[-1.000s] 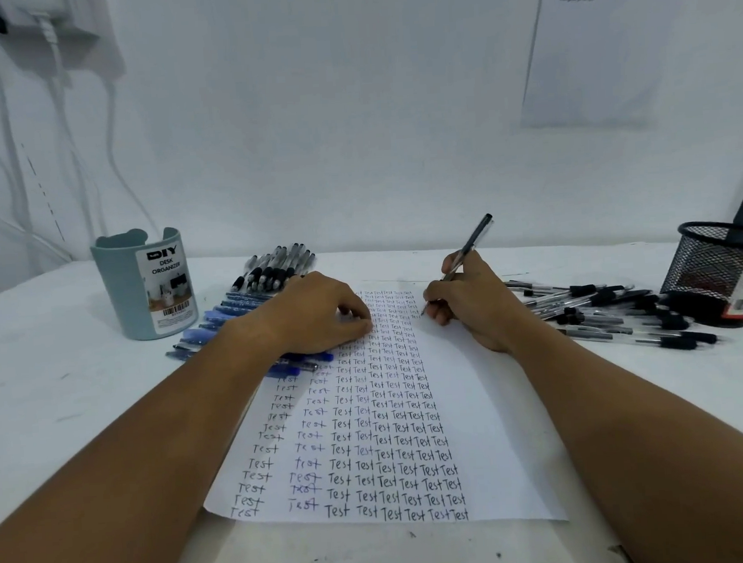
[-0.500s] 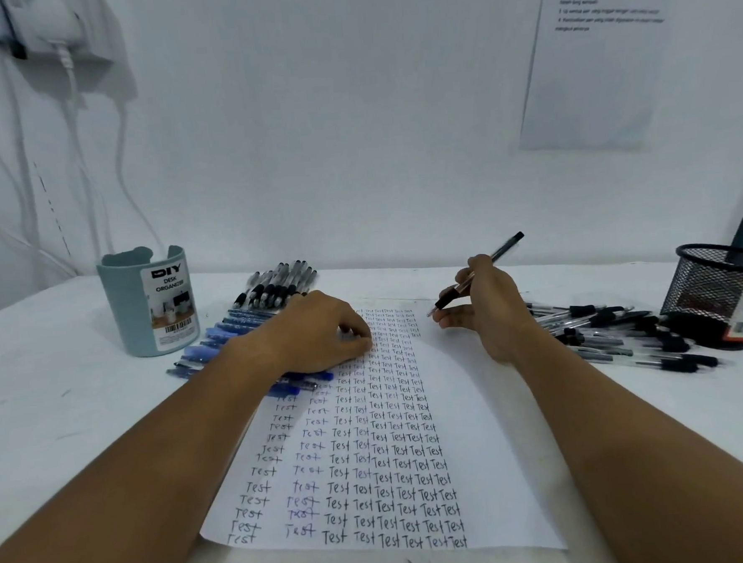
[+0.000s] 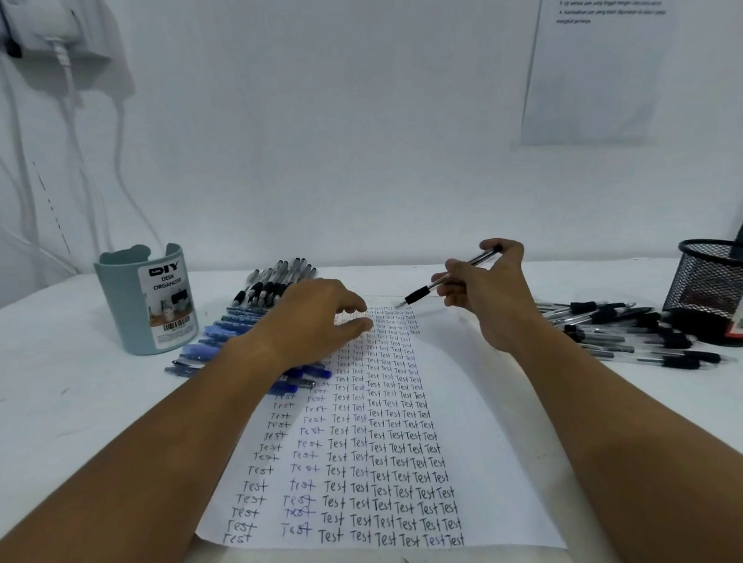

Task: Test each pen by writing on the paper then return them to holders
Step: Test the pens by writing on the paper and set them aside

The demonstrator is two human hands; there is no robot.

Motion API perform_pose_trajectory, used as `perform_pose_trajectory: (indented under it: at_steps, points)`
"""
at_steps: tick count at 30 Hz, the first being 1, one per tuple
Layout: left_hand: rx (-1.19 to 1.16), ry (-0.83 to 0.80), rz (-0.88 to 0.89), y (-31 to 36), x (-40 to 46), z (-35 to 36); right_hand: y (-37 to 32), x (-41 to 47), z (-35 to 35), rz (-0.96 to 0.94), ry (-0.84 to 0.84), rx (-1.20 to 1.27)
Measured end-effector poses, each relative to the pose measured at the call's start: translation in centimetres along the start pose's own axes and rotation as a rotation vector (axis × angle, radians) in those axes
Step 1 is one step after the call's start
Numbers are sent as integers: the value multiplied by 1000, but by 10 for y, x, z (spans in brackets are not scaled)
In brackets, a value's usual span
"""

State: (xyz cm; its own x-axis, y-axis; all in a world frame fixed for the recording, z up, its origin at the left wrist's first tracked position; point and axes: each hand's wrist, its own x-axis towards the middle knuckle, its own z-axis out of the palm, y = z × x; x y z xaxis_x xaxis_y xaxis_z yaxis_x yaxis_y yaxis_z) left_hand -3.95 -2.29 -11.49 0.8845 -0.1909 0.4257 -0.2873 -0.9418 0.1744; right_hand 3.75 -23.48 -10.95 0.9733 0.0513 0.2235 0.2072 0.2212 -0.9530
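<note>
Nearest, the paper (image 3: 478,427) lies on the table (image 3: 65,430), filled with columns of "Test". Further up, the left hand (image 3: 316,324) presses it with loosely spread fingers, while the right hand (image 3: 492,300) pinches a black pen (image 3: 448,278) just above the sheet. Beyond lie blue pens (image 3: 217,343), black pens (image 3: 625,331), an organizer (image 3: 145,304) and a mesh cup (image 3: 718,286).
</note>
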Motion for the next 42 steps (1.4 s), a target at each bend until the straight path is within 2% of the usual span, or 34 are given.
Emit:
perform_pose_trajectory:
  at_steps: [10, 20, 22, 23, 26, 27, 29, 31, 34, 42]
  points:
    - [-40, 83, 43, 5, 1, 3, -6, -7, 8, 49, -111, 37]
    - [-125, 178, 50, 6, 4, 4, -7, -10, 11, 69, -146, 4]
    - [-120, 215, 10, 3, 5, 0, -6, -6, 10, 14, -103, -130]
    - [-113, 237, -18, 0, 5, -1, -3, -2, 7, -43, -71, -280]
    - [-100, 297, -159, -15, 3, -7, 4, 8, -9, -260, 27, -986]
    - [-81, 313, -222, -21, 2, -9, 4, 8, -13, -280, 53, -1218]
    - [-20, 347, -346, -31, 0, -13, 1, 7, -18, -193, 88, -1531]
    - [31, 382, -463, -40, -3, -17, -2, 4, -19, -74, 111, -1641]
    - [87, 387, -573, -49, -6, -19, 0, 4, -20, -8, 117, -1680]
    - [115, 353, -633, -54, -7, -16, 6, 7, -23, -26, 115, -1738]
